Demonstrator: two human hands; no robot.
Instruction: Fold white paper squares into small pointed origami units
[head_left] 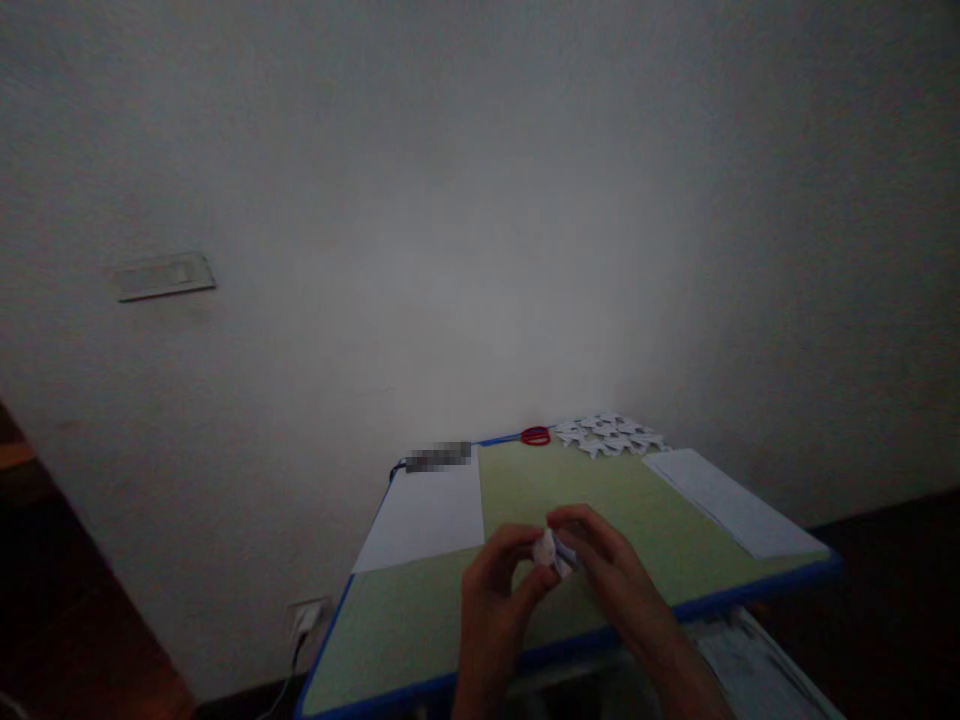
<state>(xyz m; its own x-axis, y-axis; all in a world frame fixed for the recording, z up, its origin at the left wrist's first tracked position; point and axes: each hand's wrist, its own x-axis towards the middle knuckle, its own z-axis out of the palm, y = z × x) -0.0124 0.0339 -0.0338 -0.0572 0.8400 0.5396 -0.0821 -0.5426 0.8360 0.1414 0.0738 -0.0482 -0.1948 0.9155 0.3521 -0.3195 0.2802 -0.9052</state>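
A small piece of folded white paper [551, 553] is held up over the near part of the table, between both hands. My left hand [499, 585] pinches it from the left with thumb and fingers. From the right, the fingers of my right hand [611, 565] close on the same piece; part of the paper is hidden behind them. Several folded white paper shapes [611, 435] lie grouped at the far right of the table. Beside them rest scissors with red handles [535, 436].
The green tabletop [405, 630] has a blue edge and stands against a grey wall [465, 250]. A white sheet [427, 515] lies at left, with a blurred-out object [439, 457] behind it. White paper [735, 500] lies at right. A plug [306, 618] sits in the wall socket.
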